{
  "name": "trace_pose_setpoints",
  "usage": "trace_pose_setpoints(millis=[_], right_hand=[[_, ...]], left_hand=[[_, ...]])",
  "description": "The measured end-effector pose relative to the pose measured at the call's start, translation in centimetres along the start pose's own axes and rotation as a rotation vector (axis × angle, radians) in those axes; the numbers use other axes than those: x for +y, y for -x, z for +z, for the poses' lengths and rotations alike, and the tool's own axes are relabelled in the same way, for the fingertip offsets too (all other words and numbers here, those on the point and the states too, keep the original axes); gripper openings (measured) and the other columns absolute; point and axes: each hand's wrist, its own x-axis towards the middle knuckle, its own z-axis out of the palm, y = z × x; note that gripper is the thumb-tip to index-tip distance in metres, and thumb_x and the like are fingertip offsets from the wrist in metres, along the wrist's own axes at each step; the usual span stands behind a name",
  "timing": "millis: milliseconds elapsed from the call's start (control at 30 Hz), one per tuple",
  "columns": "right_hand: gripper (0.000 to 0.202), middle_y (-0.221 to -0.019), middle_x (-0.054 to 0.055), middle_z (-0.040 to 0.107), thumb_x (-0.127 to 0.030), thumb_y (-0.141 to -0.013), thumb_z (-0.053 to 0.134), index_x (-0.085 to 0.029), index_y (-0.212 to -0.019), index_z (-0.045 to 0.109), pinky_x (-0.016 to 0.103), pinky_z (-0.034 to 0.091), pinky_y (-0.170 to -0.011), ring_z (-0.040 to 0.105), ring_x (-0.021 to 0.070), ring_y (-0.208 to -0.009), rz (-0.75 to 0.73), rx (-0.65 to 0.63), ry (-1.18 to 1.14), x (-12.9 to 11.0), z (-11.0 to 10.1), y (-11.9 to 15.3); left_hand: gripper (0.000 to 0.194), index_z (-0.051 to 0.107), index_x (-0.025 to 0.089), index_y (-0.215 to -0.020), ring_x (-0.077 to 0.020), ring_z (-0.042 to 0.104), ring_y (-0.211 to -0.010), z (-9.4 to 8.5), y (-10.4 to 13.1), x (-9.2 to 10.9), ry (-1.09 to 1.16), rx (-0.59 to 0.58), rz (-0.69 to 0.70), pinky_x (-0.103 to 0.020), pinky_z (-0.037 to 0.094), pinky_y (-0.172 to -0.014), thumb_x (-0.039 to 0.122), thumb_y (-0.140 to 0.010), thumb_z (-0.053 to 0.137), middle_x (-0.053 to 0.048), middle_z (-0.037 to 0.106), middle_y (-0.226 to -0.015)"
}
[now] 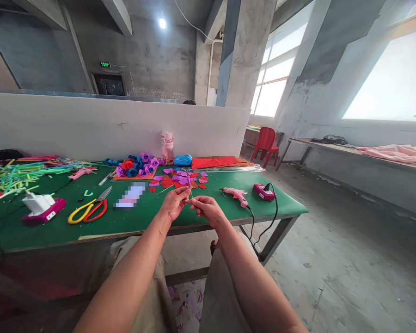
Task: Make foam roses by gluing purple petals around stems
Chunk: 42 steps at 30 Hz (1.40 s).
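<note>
Both hands [175,202] on apparent stem [191,193]

Single head-worn view, which I watch from afar: it looks out from a seated person's head, facing forward and tilted down. Nearest to the lens, a clothed lap [218,296] fills six o'clock, with bare forearms entering at seven and five. The left hand [175,202] and right hand [207,209] come next, close, just below centre. Beyond them I see a green table [287,203] from above its near edge, stretching towards nine o'clock. A pale partition [90,125] stands farther off, from ten to twelve. The wide view also takes in a distant window [273,88] towards one o'clock and concrete floor [333,245] at four.
</note>
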Motion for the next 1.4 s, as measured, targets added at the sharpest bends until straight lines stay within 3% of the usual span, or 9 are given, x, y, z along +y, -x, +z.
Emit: trace_pose_setpoints(millis=[267,567,967,1100,1233,1400], right_hand=[[0.029,-0.063,-0.001,0.061,-0.042,-0.065,0.071,-0.015,-0.076,0.069,0.017,0.031,-0.041,0.039,0.0023,-0.043,0.003,0.009,-0.005,-0.15,-0.29,0.03],[0.03,-0.061,-0.002,0.06,-0.042,-0.065,0.071,-0.014,-0.076,0.069,0.016,0.032,-0.041,0.039,0.0021,-0.043,0.049,-0.089,-0.024,-0.3,-0.1,0.22],[0.028,-0.062,-0.001,0.06,-0.04,-0.067,0.071,-0.014,-0.076,0.069,0.016,0.031,-0.039,0.039,0.0019,-0.042,0.044,-0.095,-0.035,0.12,-0.04,-0.03],[0.027,-0.062,-0.001,0.061,-0.04,-0.067,0.071,-0.015,-0.076,0.069,0.016,0.031,-0.039,0.039,0.0018,-0.042,0.023,-0.08,-0.062,0.25,0.03,-0.18],[0.026,-0.062,-0.002,0.06,-0.04,-0.068,0.071,-0.015,-0.072,0.066,0.016,0.031,-0.04,0.039,0.0019,-0.042,-0.008,-0.064,-0.11,0.08,-0.1,-0.19],[0.027,-0.062,-0.001,0.06,-0.04,-0.067,0.072,-0.014,-0.076,0.068,0.016,0.029,-0.039,0.038,0.0018,-0.042,0.009,-0.066,-0.084,-0.24,-0.29,0.05]], left_hand=[[0.025,0.069,0.011,-0.077,-0.0041,0.045,-0.05,-0.52,-0.08,0.35,-0.031,-0.001,-0.025,-0.017,0.037,-0.046,0.022,-0.056,0.079,-0.001,0.059,-0.063],[0.028,0.07,0.011,-0.084,-0.006,0.045,-0.054,-0.19,0.34,0.54,0.005,-0.115,-0.025,-0.02,0.037,-0.048,0.027,-0.063,0.076,-0.001,0.055,-0.065],[0.018,0.065,0.01,-0.061,-0.0041,0.043,-0.049,0.01,0.15,0.58,-0.013,-0.018,0.075,-0.019,0.034,-0.049,0.02,-0.055,0.079,0.002,0.052,-0.053],[0.02,0.065,0.011,-0.065,-0.0048,0.044,-0.048,-0.19,0.09,0.28,0.014,-0.024,0.005,-0.019,0.037,-0.049,0.021,-0.055,0.08,0.003,0.051,-0.051],[0.033,0.068,0.01,-0.085,-0.0073,0.051,-0.052,-0.38,0.15,0.22,-0.021,-0.121,-0.152,-0.022,0.044,-0.054,0.022,-0.057,0.08,-0.001,0.059,-0.059],[0.026,0.068,0.009,-0.077,-0.0049,0.048,-0.052,-0.66,-0.02,0.57,0.022,-0.03,-0.074,-0.018,0.041,-0.05,0.02,-0.057,0.079,0.0,0.058,-0.061]])
